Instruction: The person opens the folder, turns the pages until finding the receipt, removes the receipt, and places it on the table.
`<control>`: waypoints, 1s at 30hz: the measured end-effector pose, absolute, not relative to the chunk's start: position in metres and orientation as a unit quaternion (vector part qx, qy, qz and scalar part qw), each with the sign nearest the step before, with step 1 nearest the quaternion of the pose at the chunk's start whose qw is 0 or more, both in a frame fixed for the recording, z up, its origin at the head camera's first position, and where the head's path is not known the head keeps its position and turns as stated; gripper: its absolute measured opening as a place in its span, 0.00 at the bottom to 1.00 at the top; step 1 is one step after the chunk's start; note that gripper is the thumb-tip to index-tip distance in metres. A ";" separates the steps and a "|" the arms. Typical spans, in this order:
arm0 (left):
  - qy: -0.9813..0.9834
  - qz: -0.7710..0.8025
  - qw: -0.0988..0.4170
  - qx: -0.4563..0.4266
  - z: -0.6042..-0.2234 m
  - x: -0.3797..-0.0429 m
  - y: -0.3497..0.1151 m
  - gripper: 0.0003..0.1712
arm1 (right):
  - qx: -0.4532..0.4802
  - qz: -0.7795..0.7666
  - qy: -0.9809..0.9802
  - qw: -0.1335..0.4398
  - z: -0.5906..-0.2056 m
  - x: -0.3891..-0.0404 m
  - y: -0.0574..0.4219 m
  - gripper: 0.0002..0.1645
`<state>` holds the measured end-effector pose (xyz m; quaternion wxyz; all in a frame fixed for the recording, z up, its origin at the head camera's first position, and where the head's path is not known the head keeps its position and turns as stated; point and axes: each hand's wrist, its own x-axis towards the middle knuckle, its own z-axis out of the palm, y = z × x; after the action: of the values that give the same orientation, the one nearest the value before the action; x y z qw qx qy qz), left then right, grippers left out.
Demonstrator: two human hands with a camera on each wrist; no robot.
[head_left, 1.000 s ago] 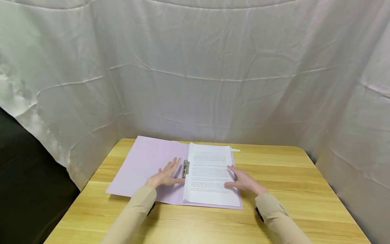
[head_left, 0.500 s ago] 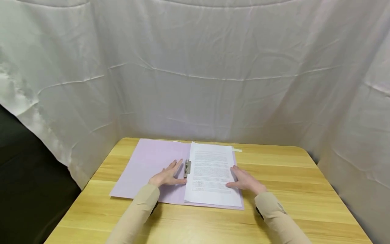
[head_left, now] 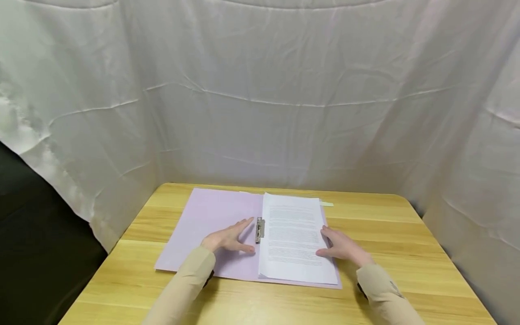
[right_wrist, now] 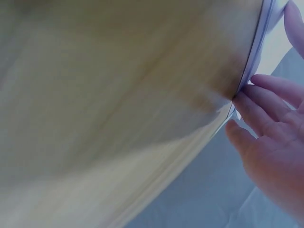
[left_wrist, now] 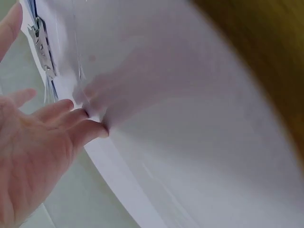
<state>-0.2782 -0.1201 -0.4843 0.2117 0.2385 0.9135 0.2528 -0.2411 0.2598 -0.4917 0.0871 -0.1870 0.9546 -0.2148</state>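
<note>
Head view: a lilac folder point(head_left: 215, 210) is shown whole, spread flat on a wood-grain table point(head_left: 406, 257) toward the far edge and left of the middle; a pale curtain point(head_left: 264, 90) is seen behind.
Left wrist view: the palm side of the left hand point(head_left: 229, 238), hidden from above, is shown; crease lines in the folder's surface are also picked out.
Right wrist view: the folder's outer edge is seen side-on, in thin layers, with fingertips of the right hand point(head_left: 343, 247) set against it.
Left hand, state: fingers extended and spread, thumb wide of them – nothing held; the inner surface is touched by fingertips, just beside the clip point(head_left: 259, 230).
Right hand, state: fingers fairly straight, thumb apart and placed over the page margin; nothing seen to be gripped.
Folder, left half: plain, matte, unmarked.
Folder, right half: covered by white sheets point(head_left: 294, 234), printed in small dark lines – too small to be read; a narrow lilac border is left along the right and near edges.
Clip: silvery metal, placed upright along the sheets' left edge.
Strip point(head_left: 327, 204): pale, projecting past the upper right corner.
</note>
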 end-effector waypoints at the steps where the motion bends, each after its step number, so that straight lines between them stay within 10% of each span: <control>1: 0.912 0.252 0.212 0.243 -0.484 -0.277 -0.119 0.62 | -0.191 -0.214 0.954 0.084 -0.491 -0.240 0.262 0.53; 30: 0.889 0.268 0.222 0.298 -0.480 -0.226 -0.117 0.59 | -0.180 -0.219 0.957 0.068 -0.492 -0.198 0.290 0.50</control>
<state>-0.2260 -0.1172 -0.4802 0.2220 0.2983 0.8887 0.2681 -0.1978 0.2898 -0.4917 0.0678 -0.1800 0.9566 -0.2189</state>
